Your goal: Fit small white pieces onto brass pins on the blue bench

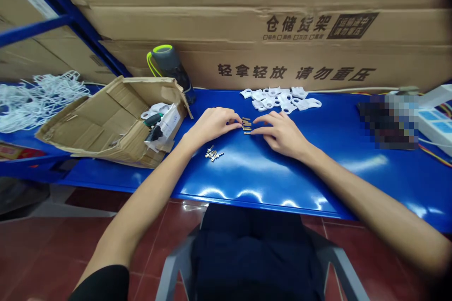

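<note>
Several small brass-coloured pieces (246, 125) lie in a cluster on the blue table between my two hands. My left hand (221, 123) is at their left edge, thumb and forefinger nearly together in a pinch; whatever it grips is too small to make out. On the other side, my right hand (277, 131) has its fingers spread, with the fingertips beside the brass pieces and nothing visible held. A small heap of silvery metal parts (213, 154) rests nearer the front edge, below my left hand.
White ring-ended pieces (278, 99) lie behind the hands. An open cardboard box (106, 122) stands left, holding a small white box. Behind it is a dark bottle (171, 66). White cords (38, 99) are piled far left. A white device (436, 122) sits far right.
</note>
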### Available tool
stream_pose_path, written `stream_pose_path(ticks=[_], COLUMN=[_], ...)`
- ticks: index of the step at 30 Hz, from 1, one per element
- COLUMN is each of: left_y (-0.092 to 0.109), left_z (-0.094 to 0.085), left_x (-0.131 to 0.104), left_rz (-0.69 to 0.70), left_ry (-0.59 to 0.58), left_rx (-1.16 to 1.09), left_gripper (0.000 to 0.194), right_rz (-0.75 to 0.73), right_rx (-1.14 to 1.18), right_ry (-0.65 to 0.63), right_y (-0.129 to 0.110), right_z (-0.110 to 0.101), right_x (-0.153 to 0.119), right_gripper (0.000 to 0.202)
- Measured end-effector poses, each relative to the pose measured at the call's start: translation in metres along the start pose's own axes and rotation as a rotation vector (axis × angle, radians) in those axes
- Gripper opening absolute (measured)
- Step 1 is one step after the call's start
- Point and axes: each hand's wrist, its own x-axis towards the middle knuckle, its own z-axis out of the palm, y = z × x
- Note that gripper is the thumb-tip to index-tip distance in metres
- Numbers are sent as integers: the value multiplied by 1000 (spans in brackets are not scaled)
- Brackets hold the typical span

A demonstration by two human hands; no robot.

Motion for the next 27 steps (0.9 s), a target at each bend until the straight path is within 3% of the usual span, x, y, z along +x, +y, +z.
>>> stream_pose_path(ticks=[11, 13, 16, 20, 23, 27], left_y=[-18, -23, -30, -36, -36, -28], left_z=[-22, -26, -29, -31, -28, -25], left_x=[-4, -5, -6, -7, -6, -4], left_rz=[-235, -241, -220, -220, -212, -188], left_ry=[60, 36, -93, -206, -198, -161], left_rx=[-54, -117, -241, -283, -297, -355], left_gripper=[29, 33, 39, 43, 46, 49], right_rz=[-6, -4, -17, -166, -292, -388], right_rx=[-3, 3, 26, 77, 93, 109], right_ry=[-42, -46, -49, -119, -212, -245], right_y=[-7, -7, -12, -33, -49, -56], right_z=[2, 2, 0, -4, -3, 4], right_x=[4, 5, 5, 4, 4, 4], right_gripper=[41, 42, 42, 42, 49, 65])
